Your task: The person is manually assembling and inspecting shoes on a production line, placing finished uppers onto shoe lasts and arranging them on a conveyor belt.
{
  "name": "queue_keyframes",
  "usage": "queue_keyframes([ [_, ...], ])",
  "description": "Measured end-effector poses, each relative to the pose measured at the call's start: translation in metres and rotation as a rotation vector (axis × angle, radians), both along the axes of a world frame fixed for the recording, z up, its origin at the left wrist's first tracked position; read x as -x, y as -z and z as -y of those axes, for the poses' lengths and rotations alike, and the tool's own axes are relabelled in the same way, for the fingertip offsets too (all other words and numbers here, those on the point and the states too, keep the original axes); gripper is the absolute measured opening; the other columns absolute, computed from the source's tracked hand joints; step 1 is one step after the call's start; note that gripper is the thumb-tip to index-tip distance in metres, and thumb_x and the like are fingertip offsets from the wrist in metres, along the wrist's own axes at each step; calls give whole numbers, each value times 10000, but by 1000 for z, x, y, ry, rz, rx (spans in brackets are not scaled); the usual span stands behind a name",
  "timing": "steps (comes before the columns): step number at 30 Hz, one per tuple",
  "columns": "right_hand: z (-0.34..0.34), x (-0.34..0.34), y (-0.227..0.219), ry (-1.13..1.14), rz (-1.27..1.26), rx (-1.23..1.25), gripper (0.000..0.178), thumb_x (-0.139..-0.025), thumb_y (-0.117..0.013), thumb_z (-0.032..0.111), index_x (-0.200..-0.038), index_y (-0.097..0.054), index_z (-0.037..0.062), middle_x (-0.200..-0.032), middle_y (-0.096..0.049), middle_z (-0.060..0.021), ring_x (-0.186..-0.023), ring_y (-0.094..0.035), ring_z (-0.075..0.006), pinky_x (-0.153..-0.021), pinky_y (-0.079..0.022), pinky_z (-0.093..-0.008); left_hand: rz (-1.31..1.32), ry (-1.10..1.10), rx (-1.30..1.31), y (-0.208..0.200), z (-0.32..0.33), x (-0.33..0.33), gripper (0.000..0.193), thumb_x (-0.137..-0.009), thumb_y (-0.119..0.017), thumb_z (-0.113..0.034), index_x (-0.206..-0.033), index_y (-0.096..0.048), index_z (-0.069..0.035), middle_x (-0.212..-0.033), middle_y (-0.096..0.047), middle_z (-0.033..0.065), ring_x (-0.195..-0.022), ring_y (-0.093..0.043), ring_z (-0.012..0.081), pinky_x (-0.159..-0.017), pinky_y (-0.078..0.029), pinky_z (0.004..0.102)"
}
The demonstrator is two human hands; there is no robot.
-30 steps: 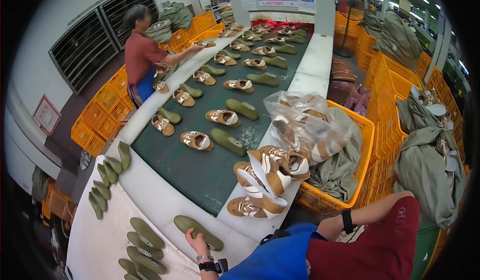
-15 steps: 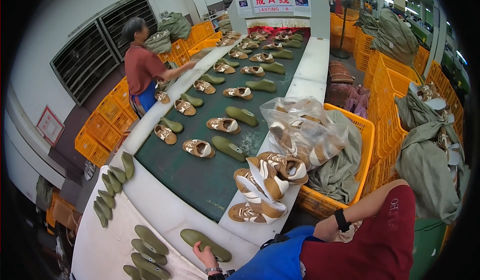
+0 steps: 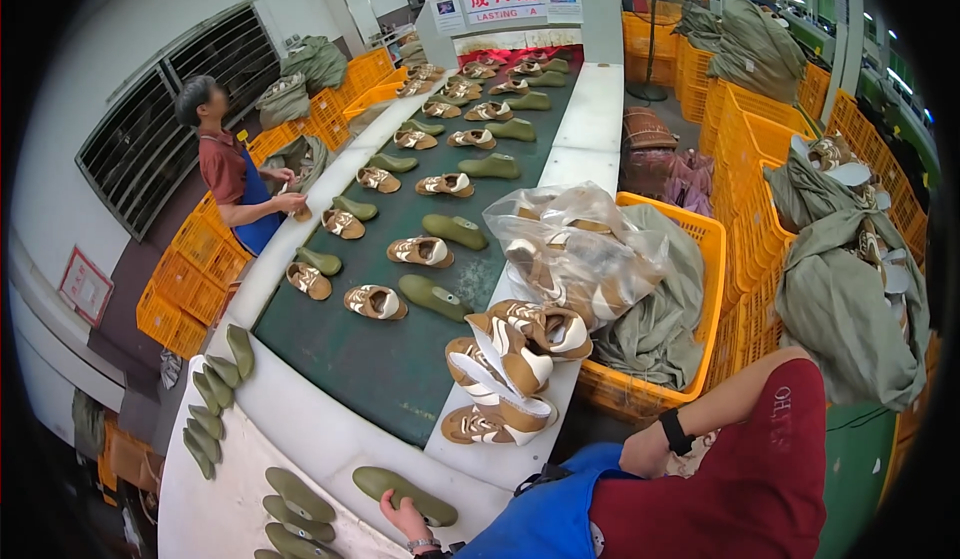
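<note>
My left hand (image 3: 405, 516) grips the near side of a green shoe last (image 3: 408, 493) on the white ledge at the belt's near end. My right hand (image 3: 648, 453) hangs low beside my blue apron, below a black wristband. Its fingers are hidden. Further lasts (image 3: 300, 496) lie in a row left of my left hand, and smaller ones (image 3: 207, 412) line the far left of the white table (image 3: 290, 429). Brown and white sneakers (image 3: 505, 359) are piled on the ledge ahead of me.
A green conveyor belt (image 3: 330, 359) carries sneakers and lasts in rows. To its right stands an orange crate (image 3: 712, 304) with bagged shoes (image 3: 590, 249) and grey cloth. Stacked orange crates (image 3: 750, 179) fill the right side. Across the belt stands a co-worker (image 3: 225, 174).
The co-worker has drawn an outstretched arm back from the belt and now has both hands together at a shoe. My view has shifted slightly. My left hand stays on the last.
</note>
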State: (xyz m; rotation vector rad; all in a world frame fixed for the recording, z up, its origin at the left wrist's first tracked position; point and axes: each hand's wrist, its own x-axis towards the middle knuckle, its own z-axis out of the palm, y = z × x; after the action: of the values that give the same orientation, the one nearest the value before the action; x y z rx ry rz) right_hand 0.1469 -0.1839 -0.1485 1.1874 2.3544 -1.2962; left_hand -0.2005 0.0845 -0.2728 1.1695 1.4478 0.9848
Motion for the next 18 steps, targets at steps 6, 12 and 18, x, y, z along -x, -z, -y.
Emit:
queue_keyframes([
  [6, 2, 4, -2, -74, 6, -14, 236, -677, -640, 278, -770, -611, 62, -827, -622, -180, -762, -595, -346, -642, -475, -405, -97, -8, -79, 8, -2, 2, 358, -675, -473, 12, -1030, -499, -27, -1056, -458, 100, -932, -470, 220, -843, -393, 301],
  [12, 3, 5, -1, -143, 20, -38, 230, -665, -643, 285, -754, -622, 74, -831, -624, -175, -756, -600, -337, -629, -475, -404, -109, -15, -99, 7, 1, 4, 355, -672, -477, 11, -1025, -502, -17, -1046, -457, 104, -937, -471, 230, -856, -385, 308],
  [18, 2, 2, 10, -45, -97, -31, 309, -649, -643, 331, -753, -628, 41, -768, -614, -199, -730, -600, -365, -631, -479, -425, -101, -32, -96, -4, 5, -1, 327, -668, -486, 17, -994, -513, -1, -1044, -425, 106, -964, -463, 251, -902, -364, 324],
])
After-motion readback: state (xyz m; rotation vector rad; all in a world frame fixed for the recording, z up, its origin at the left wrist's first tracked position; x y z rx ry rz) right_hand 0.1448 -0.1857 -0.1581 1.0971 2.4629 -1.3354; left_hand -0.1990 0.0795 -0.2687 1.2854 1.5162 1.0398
